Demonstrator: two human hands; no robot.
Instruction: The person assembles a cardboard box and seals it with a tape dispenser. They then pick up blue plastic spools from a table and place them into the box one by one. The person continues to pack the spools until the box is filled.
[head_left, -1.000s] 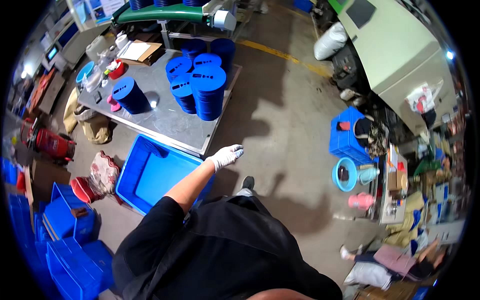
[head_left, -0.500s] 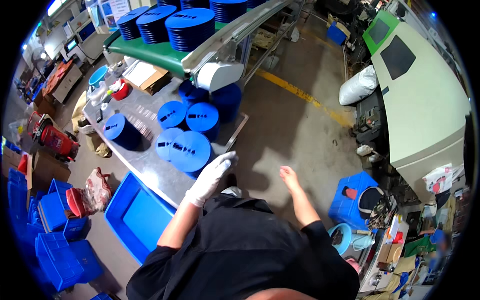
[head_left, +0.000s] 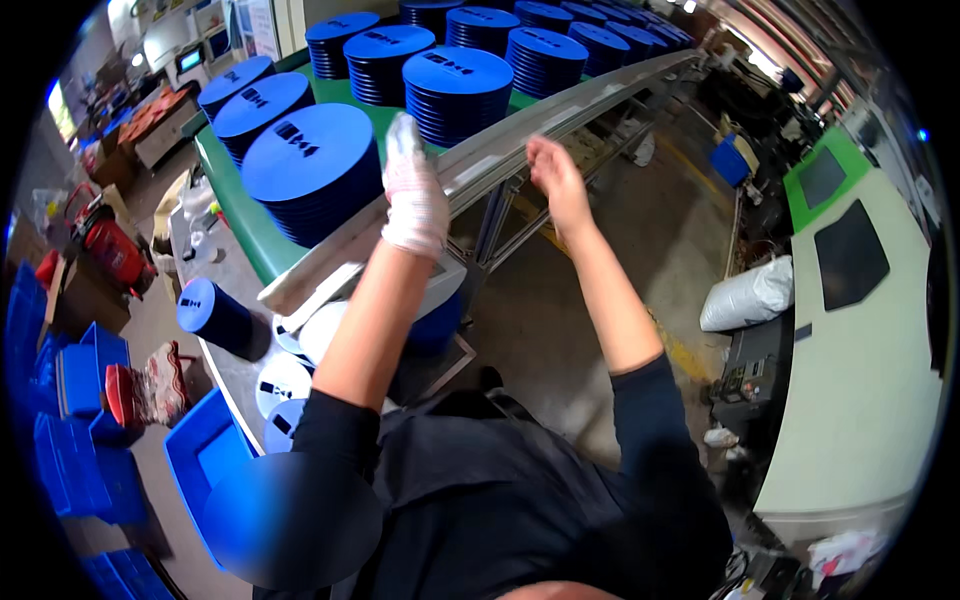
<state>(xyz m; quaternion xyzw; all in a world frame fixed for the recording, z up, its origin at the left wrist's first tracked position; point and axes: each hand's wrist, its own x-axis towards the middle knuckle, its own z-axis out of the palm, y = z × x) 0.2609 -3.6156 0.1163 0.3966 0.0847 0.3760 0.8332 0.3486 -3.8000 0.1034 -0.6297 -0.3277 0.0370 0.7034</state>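
Observation:
My left hand (head_left: pixel 415 195), in a white glove, is held over the conveyor's pale edge rail with its fingers stretched out. It is beside a stack of blue round discs (head_left: pixel 455 95) and holds nothing. Bare and slightly blurred, my right hand (head_left: pixel 560 185) is raised farther right, just past the rail, with fingers loosely bent and nothing in them. Many more disc stacks stand on the green conveyor belt (head_left: pixel 222 190), including a large one (head_left: pixel 310 165) left of my glove. My left forearm partly covers the stacks below the belt's end.
A metal table (head_left: pixel 235 385) with another disc stack (head_left: pixel 215 318) lies below the conveyor. On the floor beside it are a blue tub (head_left: pixel 185 460) and a chair with a red seat (head_left: pixel 120 395). A pale machine (head_left: pixel 840 400) and a white sack (head_left: pixel 750 295) line the right side.
Both hands have moved forward and up, from beside the table stacks to the conveyor's edge. The view has shifted forward, showing more of the belt and its stacks.

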